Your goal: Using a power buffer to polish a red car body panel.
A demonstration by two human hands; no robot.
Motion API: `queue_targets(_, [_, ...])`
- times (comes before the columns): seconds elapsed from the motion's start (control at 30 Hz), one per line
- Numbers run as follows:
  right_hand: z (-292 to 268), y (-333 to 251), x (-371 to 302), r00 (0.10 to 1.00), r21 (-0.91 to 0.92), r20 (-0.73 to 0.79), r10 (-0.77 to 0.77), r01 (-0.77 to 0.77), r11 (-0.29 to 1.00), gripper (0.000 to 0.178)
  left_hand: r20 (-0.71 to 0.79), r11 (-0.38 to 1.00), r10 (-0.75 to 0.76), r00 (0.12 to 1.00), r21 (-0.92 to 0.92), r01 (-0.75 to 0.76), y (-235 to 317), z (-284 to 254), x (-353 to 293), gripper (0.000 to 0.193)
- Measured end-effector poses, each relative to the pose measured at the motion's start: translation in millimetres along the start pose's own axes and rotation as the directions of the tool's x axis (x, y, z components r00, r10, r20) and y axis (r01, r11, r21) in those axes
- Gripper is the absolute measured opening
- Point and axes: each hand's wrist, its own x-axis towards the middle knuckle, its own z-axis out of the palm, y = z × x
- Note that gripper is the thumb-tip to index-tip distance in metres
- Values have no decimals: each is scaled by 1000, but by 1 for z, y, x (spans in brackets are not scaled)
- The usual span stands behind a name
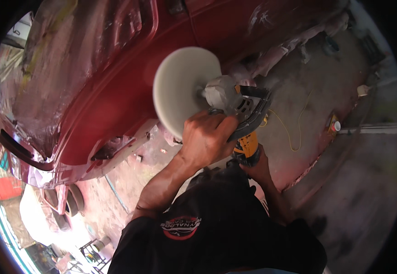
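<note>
An orange and black power polisher (246,146) with a grey head is held across the front of my body. Its large round white pad (180,91) is blurred, as if spinning, and faces the glossy red car panel (112,93). Whether the pad touches the panel cannot be made out. My left hand (208,137) is wrapped round the front grip beside the grey head. Lower down, my right hand (258,165) grasps the rear of the orange body, its fingers partly hidden behind it.
Hazy plastic film (61,59) covers part of the car at the upper left. A yellow cord (295,141) trails over the concrete floor (317,91) to the right. Farther right stands a small white and red container (336,126). A tyre (74,201) lies at the lower left.
</note>
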Motion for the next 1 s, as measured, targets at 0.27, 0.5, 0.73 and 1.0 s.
queue_targets(0.27, [-42, -5, 45, 988, 6, -52, -142, 143, 990, 79, 9, 996, 66, 998, 52, -67, -5, 29, 75, 24])
queue_targets(0.5, [-106, -17, 98, 945, -100, -198, -262, 246, 964, 73, -126, 998, 65, 990, -6, -66, -20, 86, 153, 20])
queue_targets(0.73, [-133, -28, 103, 971, -47, -107, -214, 210, 976, 72, -184, 999, -9, 983, 29, 14, 0, 70, 122, 18])
queue_targets(1.0, [-105, -30, 87, 974, -59, 35, -225, 227, 972, 74, -188, 991, -54, 981, 112, 76, 15, 34, 70, 19])
